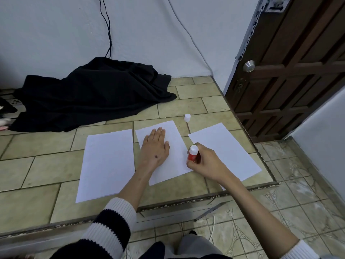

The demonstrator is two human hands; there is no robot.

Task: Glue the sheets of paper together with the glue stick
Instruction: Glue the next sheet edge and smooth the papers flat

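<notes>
Three white sheets lie side by side on a raised tiled platform: a left sheet (108,163), a middle sheet (174,159) and a right sheet (227,148). My left hand (155,146) rests flat, fingers straight, on the middle sheet. My right hand (205,163) grips a red glue stick (193,153) with a white end pointing up, its lower end at the middle sheet's right edge. A small white cap (187,117) stands on the tiles behind the sheets.
A crumpled black cloth (93,94) lies at the back left against the wall, with cables hanging above it. The platform's edge (205,197) runs in front of the sheets. A brown wooden door (291,71) stands at the right.
</notes>
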